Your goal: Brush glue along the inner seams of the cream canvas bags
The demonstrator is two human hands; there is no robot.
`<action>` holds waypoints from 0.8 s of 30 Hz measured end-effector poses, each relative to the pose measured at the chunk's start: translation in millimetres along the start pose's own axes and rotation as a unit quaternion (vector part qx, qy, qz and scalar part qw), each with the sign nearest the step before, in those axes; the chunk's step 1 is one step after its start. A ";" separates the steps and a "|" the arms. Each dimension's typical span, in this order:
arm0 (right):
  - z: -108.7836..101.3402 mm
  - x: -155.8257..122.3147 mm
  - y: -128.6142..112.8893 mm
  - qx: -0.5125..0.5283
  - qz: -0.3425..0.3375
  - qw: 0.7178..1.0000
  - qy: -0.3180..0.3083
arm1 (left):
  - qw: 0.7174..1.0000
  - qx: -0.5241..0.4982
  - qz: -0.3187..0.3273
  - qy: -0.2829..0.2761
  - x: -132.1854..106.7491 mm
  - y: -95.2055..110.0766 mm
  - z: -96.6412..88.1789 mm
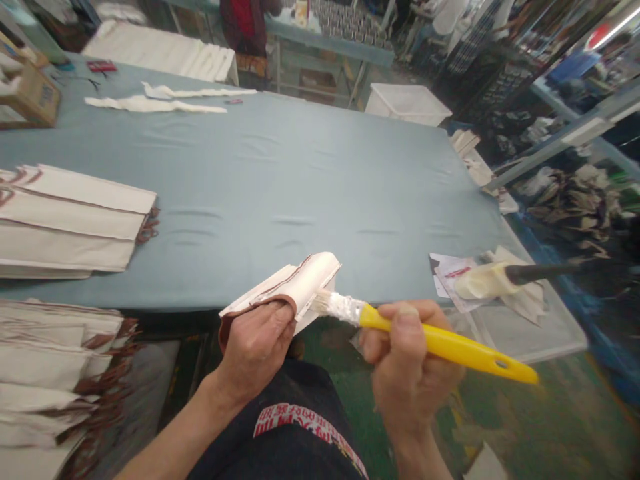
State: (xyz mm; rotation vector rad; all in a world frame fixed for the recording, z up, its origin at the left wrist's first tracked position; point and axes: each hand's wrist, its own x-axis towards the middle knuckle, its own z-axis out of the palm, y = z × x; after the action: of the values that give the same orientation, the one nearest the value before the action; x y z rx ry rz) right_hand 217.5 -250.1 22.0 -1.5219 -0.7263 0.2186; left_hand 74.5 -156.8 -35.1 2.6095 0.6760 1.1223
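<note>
Your left hand [260, 341] pinched the cloth [315, 275] over the table's [300, 173] near edge; it looked light, pliable, best held clear of the bristles. Your right hand [410, 353] gripped the brush [465, 350].

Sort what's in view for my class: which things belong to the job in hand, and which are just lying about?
Job in hand:
brush, in the right hand
cloth, in the left hand
stack, likely, as it looks alike

Apparently lying about:
pale strips
box
tub
</note>
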 end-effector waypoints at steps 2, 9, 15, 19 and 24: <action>4.1 1.2 4.6 -0.010 -0.001 1.000 -0.016 | 1.000 0.003 -0.007 0.007 -1.0 2.4 2.1; -1.4 -35.6 5.0 -0.003 0.020 0.993 -0.119 | 0.998 -0.039 -0.042 0.025 -10.2 0.7 6.6; 4.9 -6.2 5.2 -0.001 0.006 1.000 -0.015 | 0.997 -0.050 -0.050 0.039 -6.8 0.3 10.0; 8.4 -10.4 11.0 -0.003 0.029 0.996 -0.082 | 0.997 -0.047 -0.058 0.025 -5.3 -1.7 12.1; 9.2 -17.2 5.0 0.056 0.101 0.988 -0.107 | 0.998 -0.047 -0.048 0.022 -9.1 -7.6 10.9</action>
State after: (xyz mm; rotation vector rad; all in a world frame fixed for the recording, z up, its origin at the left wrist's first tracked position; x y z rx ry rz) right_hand 200.6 -251.8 11.1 -1.4782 -0.7149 0.5734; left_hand 74.5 -154.9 -51.1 2.4545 0.7306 1.1579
